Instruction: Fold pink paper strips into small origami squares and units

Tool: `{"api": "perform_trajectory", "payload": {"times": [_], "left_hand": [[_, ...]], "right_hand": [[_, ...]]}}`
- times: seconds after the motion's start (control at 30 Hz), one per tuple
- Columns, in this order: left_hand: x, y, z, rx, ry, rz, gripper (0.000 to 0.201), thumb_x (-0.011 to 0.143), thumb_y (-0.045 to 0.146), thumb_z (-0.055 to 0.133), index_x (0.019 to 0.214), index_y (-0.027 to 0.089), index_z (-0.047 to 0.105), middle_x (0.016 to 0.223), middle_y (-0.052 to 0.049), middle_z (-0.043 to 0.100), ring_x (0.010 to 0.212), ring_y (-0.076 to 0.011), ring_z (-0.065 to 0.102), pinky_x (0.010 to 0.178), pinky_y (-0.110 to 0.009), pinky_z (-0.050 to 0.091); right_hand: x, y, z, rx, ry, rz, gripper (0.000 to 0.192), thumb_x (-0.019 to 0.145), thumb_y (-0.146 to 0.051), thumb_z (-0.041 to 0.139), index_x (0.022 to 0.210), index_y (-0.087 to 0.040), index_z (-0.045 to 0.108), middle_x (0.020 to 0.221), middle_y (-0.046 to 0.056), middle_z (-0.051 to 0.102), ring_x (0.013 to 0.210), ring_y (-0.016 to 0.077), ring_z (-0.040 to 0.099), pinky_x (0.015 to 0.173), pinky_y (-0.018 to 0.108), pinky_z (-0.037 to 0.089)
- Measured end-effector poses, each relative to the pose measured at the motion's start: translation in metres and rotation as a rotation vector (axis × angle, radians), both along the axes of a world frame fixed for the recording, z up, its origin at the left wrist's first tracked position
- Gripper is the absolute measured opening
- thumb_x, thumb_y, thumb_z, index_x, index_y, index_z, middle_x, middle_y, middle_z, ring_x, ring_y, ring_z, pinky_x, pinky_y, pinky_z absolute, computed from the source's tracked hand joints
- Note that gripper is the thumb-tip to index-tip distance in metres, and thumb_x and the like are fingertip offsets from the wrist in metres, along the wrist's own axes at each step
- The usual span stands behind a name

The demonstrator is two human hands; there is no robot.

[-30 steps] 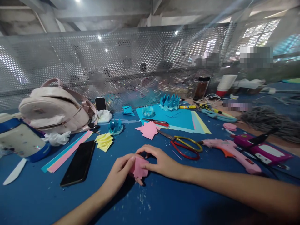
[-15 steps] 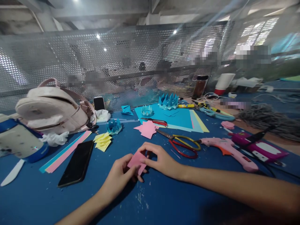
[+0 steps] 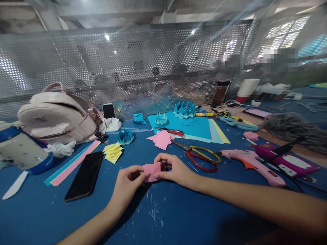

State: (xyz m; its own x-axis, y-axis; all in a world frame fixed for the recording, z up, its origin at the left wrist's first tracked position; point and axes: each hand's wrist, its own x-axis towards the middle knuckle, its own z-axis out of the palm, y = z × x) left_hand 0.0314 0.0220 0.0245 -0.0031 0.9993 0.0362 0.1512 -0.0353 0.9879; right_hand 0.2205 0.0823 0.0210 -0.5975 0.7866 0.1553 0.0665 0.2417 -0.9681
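Note:
A small pink paper square (image 3: 152, 172) is held just above the blue table between both hands. My left hand (image 3: 129, 179) pinches its left edge with thumb and fingers. On the other side, my right hand (image 3: 176, 172) grips the right edge, thumb in front. Beyond the hands lies a pile of pink paper squares (image 3: 162, 139), with scissors (image 3: 204, 158) with red and yellow handles touching its right side. Yellow paper squares (image 3: 112, 152) are heaped to the left, near a blue folded paper ring (image 3: 125, 136).
A black phone (image 3: 84, 177) and coloured paper strips (image 3: 74, 165) lie at left, before a pale backpack (image 3: 55, 119) and a bottle (image 3: 25, 149). At right rests a pink glue gun (image 3: 252, 163) beside a purple item (image 3: 286, 161). Blue sheets (image 3: 176, 127) bear a blue paper crown (image 3: 184, 109).
The pink paper has turned from a slanted position to nearly level, and its upper edge looks folded or bent. My left hand has shifted slightly up and left. The view has moved slightly.

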Motion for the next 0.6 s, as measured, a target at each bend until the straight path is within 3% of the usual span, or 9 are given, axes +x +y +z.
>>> {"api": "perform_trajectory", "payload": {"times": [0.47, 0.6], "left_hand": [[0.0013, 0.0028, -0.0029, -0.067, -0.096, 0.071, 0.024, 0.064, 0.037, 0.078, 0.066, 0.013, 0.075, 0.062, -0.004, 0.07, 0.055, -0.0131, 0.06, 0.055, -0.021, 0.05], [0.001, 0.002, -0.0041, -0.051, -0.085, 0.066, 0.025, 0.067, 0.038, 0.078, 0.066, 0.013, 0.075, 0.062, -0.005, 0.07, 0.057, -0.0134, 0.06, 0.057, -0.021, 0.05]], "right_hand": [[0.0002, 0.0001, -0.0002, -0.079, 0.072, 0.002, 0.031, 0.07, -0.033, 0.078, 0.087, -0.016, 0.059, 0.083, -0.001, 0.06, 0.077, 0.0141, 0.057, 0.071, 0.025, 0.046], [0.0002, 0.0031, -0.0019, -0.102, 0.089, -0.05, 0.038, 0.064, -0.035, 0.083, 0.086, -0.017, 0.058, 0.081, -0.001, 0.062, 0.076, 0.0144, 0.059, 0.068, 0.024, 0.046]]}}
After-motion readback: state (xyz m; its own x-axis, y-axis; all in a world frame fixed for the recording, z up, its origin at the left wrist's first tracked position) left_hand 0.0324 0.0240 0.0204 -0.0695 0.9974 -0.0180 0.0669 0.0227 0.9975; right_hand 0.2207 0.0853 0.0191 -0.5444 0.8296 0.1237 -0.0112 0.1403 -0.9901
